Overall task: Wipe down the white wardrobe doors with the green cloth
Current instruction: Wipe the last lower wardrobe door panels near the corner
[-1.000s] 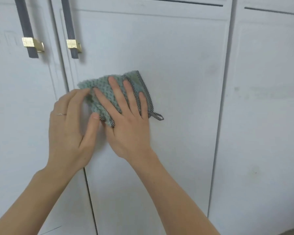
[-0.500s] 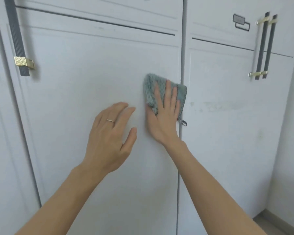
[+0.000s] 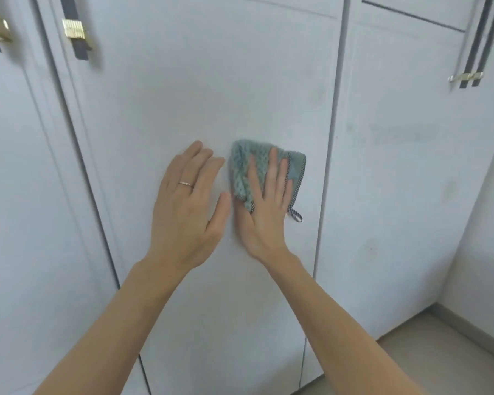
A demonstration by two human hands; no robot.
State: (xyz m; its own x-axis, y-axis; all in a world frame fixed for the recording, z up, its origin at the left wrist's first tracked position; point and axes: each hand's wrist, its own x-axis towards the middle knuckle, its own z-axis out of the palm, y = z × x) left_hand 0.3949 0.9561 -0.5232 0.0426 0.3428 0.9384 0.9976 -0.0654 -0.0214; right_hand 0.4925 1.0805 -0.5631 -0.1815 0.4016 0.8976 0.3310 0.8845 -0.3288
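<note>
The green cloth [image 3: 240,163], folded, with a checked trim and a small loop, lies flat against the middle white wardrobe door [image 3: 197,89]. My right hand [image 3: 265,215] presses it onto the panel with fingers spread over it. My left hand [image 3: 186,206], wearing a ring, is open with fingers straight, just left of the cloth and close to the same door; whether it touches the panel is unclear.
Dark bar handles with gold clips [image 3: 77,32] hang at the top left, and a second pair [image 3: 474,52] is on the right door [image 3: 397,209], which shows a faint smudge [image 3: 397,134]. Beige floor [image 3: 439,366] meets a side wall at the lower right.
My right hand has slid the cloth from the door's left side across to its right edge, then back a little and lower. My left hand let go of the cloth and followed alongside.
</note>
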